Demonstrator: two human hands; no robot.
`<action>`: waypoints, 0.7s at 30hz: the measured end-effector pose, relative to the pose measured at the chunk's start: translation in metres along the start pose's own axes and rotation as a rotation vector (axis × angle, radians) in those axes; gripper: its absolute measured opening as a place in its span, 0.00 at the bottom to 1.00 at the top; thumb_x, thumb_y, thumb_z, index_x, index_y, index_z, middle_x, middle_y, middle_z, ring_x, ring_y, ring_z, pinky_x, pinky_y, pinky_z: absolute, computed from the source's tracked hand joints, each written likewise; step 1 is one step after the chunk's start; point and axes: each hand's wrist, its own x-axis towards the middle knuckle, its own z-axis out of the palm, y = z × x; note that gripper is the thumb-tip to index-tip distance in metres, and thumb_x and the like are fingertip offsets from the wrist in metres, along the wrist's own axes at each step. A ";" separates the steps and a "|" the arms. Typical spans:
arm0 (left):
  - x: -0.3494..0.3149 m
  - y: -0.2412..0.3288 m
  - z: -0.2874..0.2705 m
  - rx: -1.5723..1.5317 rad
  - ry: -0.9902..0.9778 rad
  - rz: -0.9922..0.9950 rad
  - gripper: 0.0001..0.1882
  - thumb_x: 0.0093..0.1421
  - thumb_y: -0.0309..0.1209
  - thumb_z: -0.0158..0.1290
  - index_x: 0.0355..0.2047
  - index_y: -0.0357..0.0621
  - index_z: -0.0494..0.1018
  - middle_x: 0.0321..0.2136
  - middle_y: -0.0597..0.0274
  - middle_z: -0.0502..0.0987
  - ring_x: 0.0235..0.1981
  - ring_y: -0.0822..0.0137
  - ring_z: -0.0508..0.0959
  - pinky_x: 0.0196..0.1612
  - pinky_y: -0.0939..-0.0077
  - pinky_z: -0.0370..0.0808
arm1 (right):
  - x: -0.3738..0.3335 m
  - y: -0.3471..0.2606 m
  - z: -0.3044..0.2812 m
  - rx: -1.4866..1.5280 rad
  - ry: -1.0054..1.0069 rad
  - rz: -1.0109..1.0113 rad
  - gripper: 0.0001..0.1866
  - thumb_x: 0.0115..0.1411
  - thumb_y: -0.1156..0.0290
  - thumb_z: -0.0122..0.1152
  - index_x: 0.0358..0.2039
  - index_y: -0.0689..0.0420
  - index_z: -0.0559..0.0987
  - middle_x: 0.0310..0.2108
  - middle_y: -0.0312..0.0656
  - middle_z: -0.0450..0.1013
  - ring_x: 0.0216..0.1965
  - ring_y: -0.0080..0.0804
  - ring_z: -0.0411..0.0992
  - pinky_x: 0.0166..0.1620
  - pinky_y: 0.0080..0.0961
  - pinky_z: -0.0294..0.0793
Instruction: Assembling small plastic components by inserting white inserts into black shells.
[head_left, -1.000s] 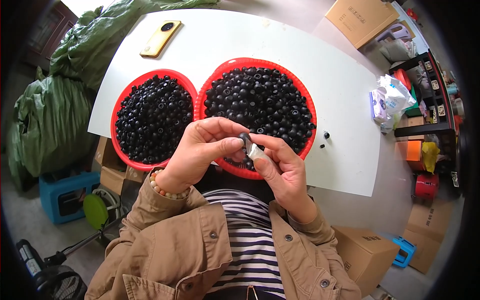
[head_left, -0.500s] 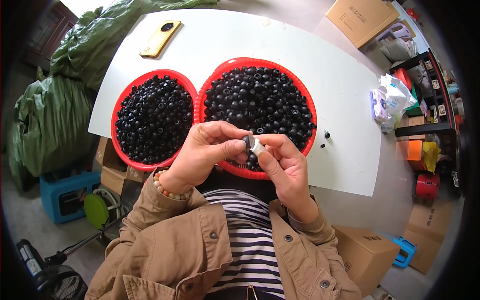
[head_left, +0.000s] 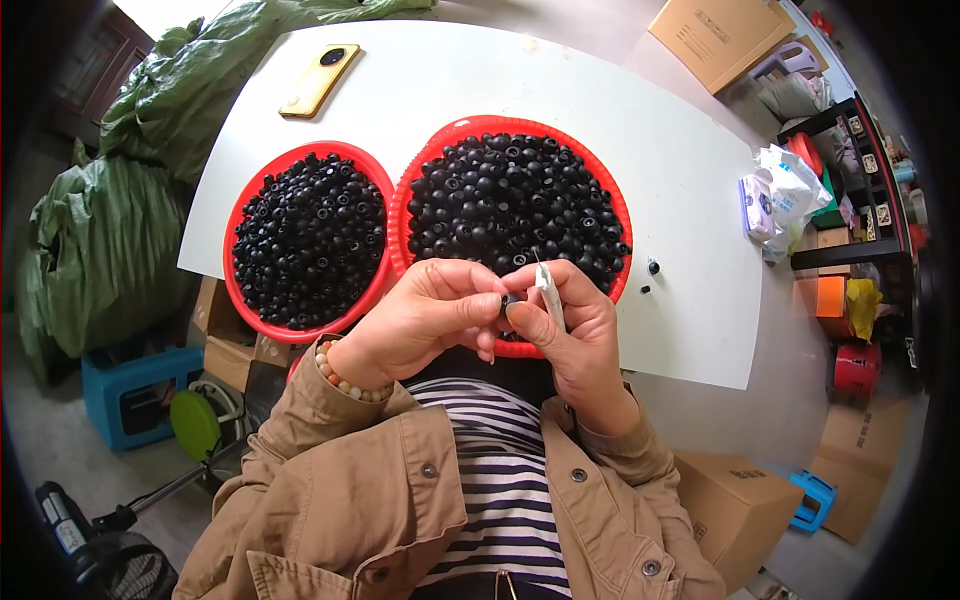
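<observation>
White tabletop spread out ahead of both hands in the head view, with a yellow phone lying flat on it, far ahead and to the left of the left hand. That hand was drawn narrow, its thumb and fingertips pinching a small black piece, with a bead bracelet at its wrist. The right hand was closed around a slim white-wrapped tool, and its thumb tip came against, or just beside, the same piece. The piece thus sat in the gap between the hands, directly right of the left fingertips and left of the right-hand grip; which hand was nearer could hardly be told. The tool's long axis ran away from the body, its thin dark tip leaning slightly left and lying farther out than the piece, so that it pointed past it rather than at it. How the piece itself was turned was too small to tell. Just beyond and beneath the fingertips lay the larger red basin, heaped with similar black pieces; the smaller red basin, also heaped, stood left of the left hand. Two loose dark bits lay ahead of the right hand, to its right.
</observation>
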 end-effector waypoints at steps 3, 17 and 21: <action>0.001 -0.002 0.001 0.061 0.010 0.040 0.07 0.56 0.27 0.49 0.34 0.37 0.70 0.26 0.62 0.73 0.23 0.76 0.73 0.28 0.82 0.75 | 0.000 0.001 -0.003 -0.049 -0.008 -0.017 0.07 0.55 0.80 0.51 0.35 0.64 0.69 0.29 0.38 0.69 0.31 0.20 0.68 0.32 0.17 0.72; 0.000 -0.001 -0.002 0.159 0.132 0.229 0.09 0.57 0.30 0.48 0.36 0.37 0.69 0.26 0.64 0.73 0.23 0.79 0.73 0.27 0.87 0.73 | -0.010 0.000 -0.007 -0.425 -0.017 -0.050 0.16 0.58 0.71 0.49 0.47 0.60 0.66 0.28 0.30 0.67 0.26 0.10 0.60 0.31 0.07 0.59; 0.001 0.000 -0.001 0.219 0.148 0.289 0.09 0.57 0.27 0.48 0.36 0.36 0.70 0.28 0.64 0.74 0.25 0.80 0.73 0.28 0.90 0.72 | -0.008 -0.002 0.000 -0.425 -0.006 -0.102 0.16 0.57 0.73 0.50 0.47 0.60 0.67 0.30 0.31 0.69 0.27 0.10 0.61 0.31 0.08 0.60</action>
